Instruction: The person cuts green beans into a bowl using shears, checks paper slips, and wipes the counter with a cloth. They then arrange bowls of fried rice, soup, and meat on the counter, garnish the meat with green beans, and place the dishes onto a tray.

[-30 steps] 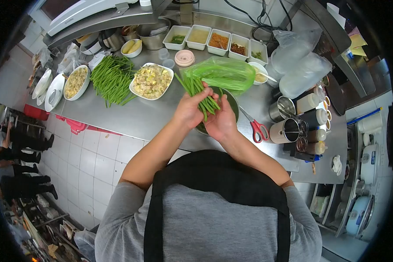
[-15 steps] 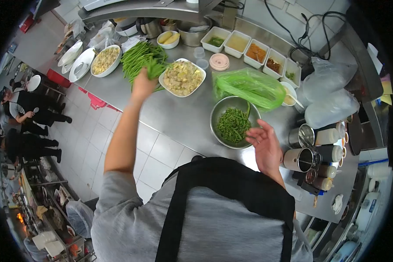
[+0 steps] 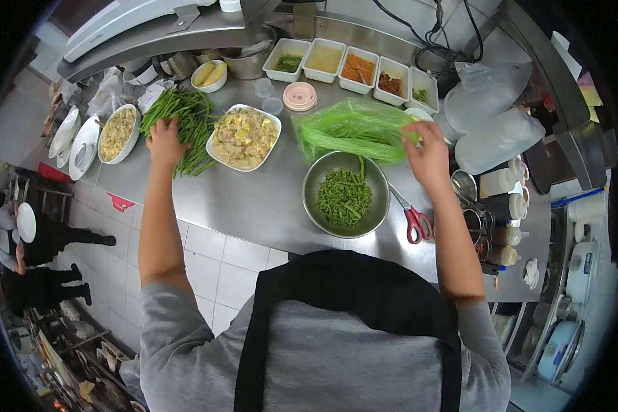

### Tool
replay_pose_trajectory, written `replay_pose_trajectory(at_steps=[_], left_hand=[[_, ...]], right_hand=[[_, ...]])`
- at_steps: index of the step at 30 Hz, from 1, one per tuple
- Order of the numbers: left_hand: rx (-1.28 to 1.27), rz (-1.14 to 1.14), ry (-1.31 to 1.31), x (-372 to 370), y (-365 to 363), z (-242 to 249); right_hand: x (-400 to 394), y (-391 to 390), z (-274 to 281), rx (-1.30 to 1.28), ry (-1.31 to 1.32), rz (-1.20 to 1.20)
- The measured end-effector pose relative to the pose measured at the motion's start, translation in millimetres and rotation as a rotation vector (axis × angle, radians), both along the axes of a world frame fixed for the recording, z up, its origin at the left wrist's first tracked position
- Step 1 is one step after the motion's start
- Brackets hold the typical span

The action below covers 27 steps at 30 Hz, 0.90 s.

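My left hand (image 3: 163, 143) lies on a pile of long green beans (image 3: 198, 127) at the left of the counter, its fingers and thumb apart over the stalks. At the right end of a green plastic bag (image 3: 353, 130), my right hand (image 3: 429, 156) has its thumb and fingers apart, fingertips right at the plastic. Long green stalks show through the bag. Below it stands a metal bowl (image 3: 310, 213) with cut green beans (image 3: 343, 197) and one long bean leaning on the rim. Red-handled scissors (image 3: 413, 221) lie just right of the bowl.
White dishes of chopped food (image 3: 244, 137) stand beside the bean pile, with white plates (image 3: 84, 147) farther left. Several seasoning tubs (image 3: 357, 69) line the back. Sauce bottles (image 3: 505, 206) and filled clear bags (image 3: 494, 144) crowd the right. People (image 3: 41, 233) stand across the aisle.
My right hand has gone from beside the bowl up to the bag's right end, uncovering the scissors. My left hand has settled onto the bean pile. The view has shifted.
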<state>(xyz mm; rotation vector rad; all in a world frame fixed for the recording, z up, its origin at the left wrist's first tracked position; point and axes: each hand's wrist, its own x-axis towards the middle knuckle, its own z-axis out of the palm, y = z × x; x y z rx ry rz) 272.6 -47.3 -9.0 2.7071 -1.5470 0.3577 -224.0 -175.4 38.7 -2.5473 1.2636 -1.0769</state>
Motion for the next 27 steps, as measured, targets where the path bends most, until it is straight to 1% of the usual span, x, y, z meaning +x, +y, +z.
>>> replay_pose_trajectory(at_steps=[3, 4, 5, 6, 7, 8, 9, 10, 12, 13, 14, 16, 17, 18, 19, 20, 21, 22, 23, 25, 26, 27], left_hand=[[-0.102, -0.100, -0.009, -29, -1, 37], [-0.215, -0.215, 0.046, -43, -10, 40], [-0.352, -0.411, 0.145, -66, -22, 42], [-0.394, -0.543, 0.203, -90, -39, 30], [-0.333, -0.554, 0.417, -124, -54, 26], [-0.312, -0.570, 0.498, -154, -78, 10], [-0.267, -0.548, 0.428, -182, -96, -1], [-0.221, -0.526, 0.359, -202, -110, -8], [-0.032, -0.509, 0.489, -216, -137, -16], [0.070, -0.500, 0.554, -222, -145, -10], [-0.056, -0.484, 0.681, -226, -152, -5], [-0.299, -0.438, 0.933, -233, -160, 10], [-0.359, -0.405, 1.202, -237, -162, 24], [-0.418, -0.363, 1.470, -240, -165, 39], [-0.475, -0.310, 1.738, -243, -166, 47], [-0.519, -0.383, 1.618, -242, -166, 50], [-0.535, -0.525, 1.262, -234, -164, 43], [-0.537, -0.648, 0.899, -222, -161, 31], [-0.527, -0.752, 0.532, -216, -157, 29], [-0.483, -0.633, 0.633, -214, -153, 38], [-0.462, -0.577, 0.680, -214, -150, 44], [-0.476, -0.577, 0.721, -214, -150, 44]], right_hand=[[14, -24, -5, 0.280, 0.275, -0.471], [17, -26, -9, 0.344, 0.300, -0.463], [19, -28, -13, 0.408, 0.326, -0.452], [22, -30, -18, 0.471, 0.353, -0.439], [23, -32, -22, 0.539, 0.240, -0.315], [23, -33, -26, 0.600, 0.125, -0.190], [23, -39, -31, 0.651, 0.008, -0.066], [18, -49, -49, 0.706, -0.274, 0.081], [14, -40, -23, 0.933, -0.821, 0.126], [10, -33, -13, 1.040, -1.101, 0.148], [2, -33, -12, 1.084, -1.209, 0.097], [-10, -37, -27, 1.043, -1.138, 0.009], [-13, -38, -32, 1.022, -1.101, -0.032], [-13, -39, -36, 0.966, -0.824, -0.036], [-17, -42, -44, 0.850, -0.652, -0.051], [-19, -45, -54, 0.731, -0.481, -0.063], [-22, -49, -62, 0.611, -0.312, -0.073], [-23, -50, -62, 0.538, -0.256, -0.189], [-23, -52, -62, 0.536, -0.292, -0.210], [-22, -59, -58, 0.528, -0.364, -0.249], [-17, -55, -45, 0.498, -0.381, -0.229], [-11, -49, -32, 0.465, -0.399, -0.213]])
